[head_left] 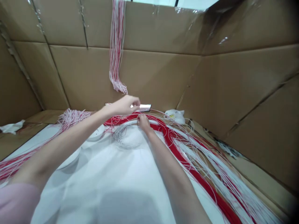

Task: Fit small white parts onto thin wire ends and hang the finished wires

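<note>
Stretched out over the far part of the white surface, my left hand (129, 105) has its fingers curled into a pinch; what lies between them is too small to make out. Just below and to its right, my right hand (143, 122) is closed on thin strands at the edge of the bundle. A thick band of red wires (171, 143) runs past both hands and bends down to the right. White and pale wires (215, 161) lie alongside it. Left of my right hand, a loose coil of thin greyish wire (121, 135) rests on the white surface (112, 177).
Tall cardboard walls (158, 71) enclose the far side and right. A pink and white wire bundle (116, 46) hangs down the back wall. More wires (74, 115) lie at left, near round white discs (97, 133). A phone-like bright object (145, 106) and plastic bag (175, 115) sit behind.
</note>
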A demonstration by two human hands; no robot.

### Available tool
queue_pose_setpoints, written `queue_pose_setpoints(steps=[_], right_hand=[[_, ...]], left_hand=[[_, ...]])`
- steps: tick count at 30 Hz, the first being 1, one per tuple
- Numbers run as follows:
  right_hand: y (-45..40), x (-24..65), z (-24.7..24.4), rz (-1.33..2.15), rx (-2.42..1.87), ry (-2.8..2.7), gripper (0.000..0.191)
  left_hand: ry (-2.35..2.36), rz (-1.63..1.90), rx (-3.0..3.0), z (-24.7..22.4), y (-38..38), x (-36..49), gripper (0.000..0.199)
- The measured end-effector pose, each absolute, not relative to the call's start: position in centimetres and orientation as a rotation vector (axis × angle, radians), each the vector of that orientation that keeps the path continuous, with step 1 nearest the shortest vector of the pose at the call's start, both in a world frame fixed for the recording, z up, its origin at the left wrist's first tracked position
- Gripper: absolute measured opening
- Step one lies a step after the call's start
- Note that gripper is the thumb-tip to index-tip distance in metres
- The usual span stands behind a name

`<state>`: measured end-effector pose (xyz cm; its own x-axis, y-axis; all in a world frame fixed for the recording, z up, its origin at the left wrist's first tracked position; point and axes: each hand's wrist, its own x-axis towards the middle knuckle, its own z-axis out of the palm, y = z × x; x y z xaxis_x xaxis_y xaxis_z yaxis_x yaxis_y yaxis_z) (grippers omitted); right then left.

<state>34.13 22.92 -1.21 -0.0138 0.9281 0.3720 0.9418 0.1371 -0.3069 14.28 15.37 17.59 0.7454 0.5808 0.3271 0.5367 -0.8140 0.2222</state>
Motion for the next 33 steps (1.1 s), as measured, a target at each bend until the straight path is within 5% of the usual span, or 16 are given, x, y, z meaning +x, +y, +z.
queue_pose_setpoints(steps=[10, 33], right_hand=[[22.8, 34.7, -0.5, -0.127, -1.888, -1.901, 0.026], [22.9, 36.6, 0.6, 0.016, -1.876, -1.788, 0.024]], left_hand=[[1.178, -0.048, 2.745, 4.6, 28.5, 19.9, 0.03], [1.258, -0.067, 2.745, 2.0, 31.4, 20.9, 0.032]])
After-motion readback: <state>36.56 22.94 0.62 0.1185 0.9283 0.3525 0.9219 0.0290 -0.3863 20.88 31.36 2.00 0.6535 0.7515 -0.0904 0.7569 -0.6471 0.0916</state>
